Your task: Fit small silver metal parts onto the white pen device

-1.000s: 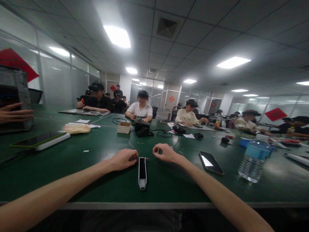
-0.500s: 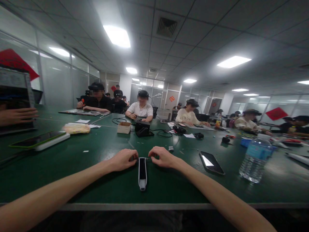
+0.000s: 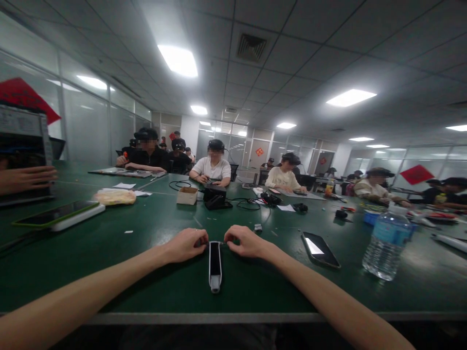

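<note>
A slim white pen-shaped device (image 3: 215, 265) with a long black screen lies on the green table in front of me, its narrow tip pointing towards me. Just left of its far end is my left hand (image 3: 188, 244), with thumb and fingers pinched together. My right hand (image 3: 243, 241) makes a similar pinch on the other side of that end. Something thin and small seems to show at the fingertips of both hands, too small to name. Whether the fingers touch the device itself, I cannot tell.
To the right lie a phone (image 3: 321, 249) and a water bottle (image 3: 386, 243). Ahead stand a small cardboard box (image 3: 187, 195) and a black device (image 3: 215, 197) among cables. Another phone (image 3: 54, 214) is at left, near a co-worker's hand (image 3: 27, 179). Several people sit around the table.
My view has tilted up slightly, so the table things sit a little lower. Both hands keep their pinch beside the device. Across the table, the person in the cream top has shifted their arms.
</note>
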Demonstrator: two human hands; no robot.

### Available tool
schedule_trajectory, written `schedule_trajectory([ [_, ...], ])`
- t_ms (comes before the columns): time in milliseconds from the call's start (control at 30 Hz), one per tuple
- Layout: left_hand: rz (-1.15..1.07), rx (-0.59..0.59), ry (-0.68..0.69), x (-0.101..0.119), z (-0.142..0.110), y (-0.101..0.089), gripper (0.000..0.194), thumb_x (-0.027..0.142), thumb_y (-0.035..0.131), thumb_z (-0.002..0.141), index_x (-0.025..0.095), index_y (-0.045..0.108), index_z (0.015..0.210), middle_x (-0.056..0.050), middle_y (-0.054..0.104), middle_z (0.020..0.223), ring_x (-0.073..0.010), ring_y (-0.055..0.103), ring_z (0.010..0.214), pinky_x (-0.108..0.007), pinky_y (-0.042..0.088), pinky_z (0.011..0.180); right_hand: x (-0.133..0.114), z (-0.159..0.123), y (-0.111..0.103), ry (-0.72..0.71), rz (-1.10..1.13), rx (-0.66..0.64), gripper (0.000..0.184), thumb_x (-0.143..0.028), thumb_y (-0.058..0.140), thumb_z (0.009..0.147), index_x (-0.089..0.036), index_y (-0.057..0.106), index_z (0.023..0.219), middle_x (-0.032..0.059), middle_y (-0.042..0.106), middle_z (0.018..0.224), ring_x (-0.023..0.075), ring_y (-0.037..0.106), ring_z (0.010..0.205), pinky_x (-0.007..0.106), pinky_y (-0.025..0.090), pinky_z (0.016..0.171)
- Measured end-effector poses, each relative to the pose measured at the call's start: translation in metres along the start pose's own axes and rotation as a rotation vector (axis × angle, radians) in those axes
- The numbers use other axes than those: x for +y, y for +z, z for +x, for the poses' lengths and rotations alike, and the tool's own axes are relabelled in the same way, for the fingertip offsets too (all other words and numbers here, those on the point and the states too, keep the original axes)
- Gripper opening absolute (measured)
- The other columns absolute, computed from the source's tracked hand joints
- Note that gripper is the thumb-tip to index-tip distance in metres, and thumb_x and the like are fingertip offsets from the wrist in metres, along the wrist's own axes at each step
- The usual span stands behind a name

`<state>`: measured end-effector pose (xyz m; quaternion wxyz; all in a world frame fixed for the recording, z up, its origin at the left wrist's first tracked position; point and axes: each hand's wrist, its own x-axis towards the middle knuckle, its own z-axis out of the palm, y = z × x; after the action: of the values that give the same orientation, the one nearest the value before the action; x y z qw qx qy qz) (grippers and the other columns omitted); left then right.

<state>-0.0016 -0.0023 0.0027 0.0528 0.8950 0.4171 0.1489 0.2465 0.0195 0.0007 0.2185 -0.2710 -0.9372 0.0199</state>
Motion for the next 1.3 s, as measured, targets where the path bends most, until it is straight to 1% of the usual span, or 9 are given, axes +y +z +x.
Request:
schedule_trajectory([
  [267,0.027,0.006,0.003,0.002,0.0,0.0,0.019,0.027,0.049,0.084,0.019,0.06,0.096,-0.004,0.067,0.087,-0.0172,0.062,0.077,-0.026,0.046,0.068,0.003,-0.001,0.003,-0.015,-0.014,-0.021,0.015,-0.01,0.054,0.079,-0.015,0.063,0.09,0.0046,0.065,0.088,0.0144,0.058,0.081,0.025,0.045,0.076],
  [367,0.044,0.01,-0.003,0.003,0.0,-0.001,0.019,0.027,0.049,0.083,0.019,0.061,0.095,-0.004,0.067,0.087,-0.0177,0.062,0.077,-0.026,0.046,0.068,0.011,0.0,0.001,-0.002,-0.064,-0.038,0.015,-0.01,0.056,0.078,-0.016,0.064,0.09,0.0049,0.065,0.088,0.0151,0.058,0.083,0.026,0.044,0.078],
  [467,0.041,0.006,-0.004,0.004,0.0,-0.002,0.019,0.028,0.049,0.083,0.019,0.061,0.095,-0.004,0.068,0.087,-0.0179,0.062,0.078,-0.026,0.046,0.069,0.033,-0.002,-0.01,0.065,-0.178,-0.047,0.017,-0.011,0.055,0.079,-0.016,0.065,0.092,0.0062,0.065,0.092,0.0165,0.057,0.088,0.027,0.043,0.08],
  [533,0.038,0.004,-0.005,0.004,0.0,-0.003,0.019,0.029,0.049,0.084,0.019,0.061,0.096,-0.004,0.067,0.088,-0.0179,0.062,0.079,-0.026,0.046,0.069,0.053,-0.008,-0.02,0.171,-0.271,-0.046,0.018,-0.012,0.054,0.082,-0.016,0.067,0.093,0.0077,0.065,0.095,0.0173,0.058,0.091,0.027,0.043,0.082],
  [600,0.039,-0.003,-0.01,0.004,0.0,-0.003,0.019,0.029,0.049,0.084,0.019,0.061,0.096,-0.004,0.067,0.088,-0.0178,0.062,0.078,-0.026,0.046,0.069,0.074,-0.017,-0.031,0.289,-0.359,-0.082,0.021,-0.012,0.053,0.082,-0.016,0.069,0.096,0.0088,0.065,0.098,0.0182,0.058,0.093,0.027,0.042,0.082],
  [667,0.036,-0.003,-0.007,0.003,0.001,-0.003,0.019,0.029,0.049,0.084,0.019,0.061,0.096,-0.004,0.067,0.087,-0.0179,0.062,0.078,-0.026,0.046,0.069,0.091,-0.025,-0.038,0.393,-0.425,-0.158,0.024,-0.012,0.052,0.083,-0.016,0.07,0.098,0.0095,0.066,0.101,0.0185,0.059,0.094,0.025,0.042,0.08],
  [767,0.026,0.004,0.006,0.002,0.001,-0.002,0.019,0.028,0.049,0.084,0.019,0.061,0.096,-0.003,0.067,0.088,-0.0179,0.062,0.079,-0.026,0.046,0.07,0.104,-0.032,-0.042,0.443,-0.451,-0.212,0.024,-0.011,0.054,0.08,-0.016,0.073,0.094,0.0101,0.068,0.096,0.0197,0.06,0.089,0.025,0.042,0.075],
  [967,0.01,0.001,0.011,-0.001,0.001,0.0,0.019,0.029,0.049,0.085,0.02,0.061,0.097,-0.003,0.067,0.087,-0.0171,0.062,0.077,-0.026,0.046,0.069,0.101,-0.027,-0.041,0.433,-0.445,-0.268,0.024,-0.012,0.056,0.078,-0.02,0.074,0.091,0.0069,0.071,0.092,0.0182,0.062,0.083,0.023,0.04,0.066],
  [1300,0.007,-0.003,-0.002,0.005,0.0,-0.004,0.018,0.028,0.049,0.085,0.019,0.061,0.096,-0.003,0.067,0.087,-0.0168,0.062,0.077,-0.025,0.046,0.068,0.098,-0.026,-0.041,0.409,-0.452,-0.324,0.023,-0.012,0.057,0.076,-0.021,0.075,0.087,0.0057,0.071,0.09,0.0176,0.062,0.084,0.022,0.041,0.069],
])
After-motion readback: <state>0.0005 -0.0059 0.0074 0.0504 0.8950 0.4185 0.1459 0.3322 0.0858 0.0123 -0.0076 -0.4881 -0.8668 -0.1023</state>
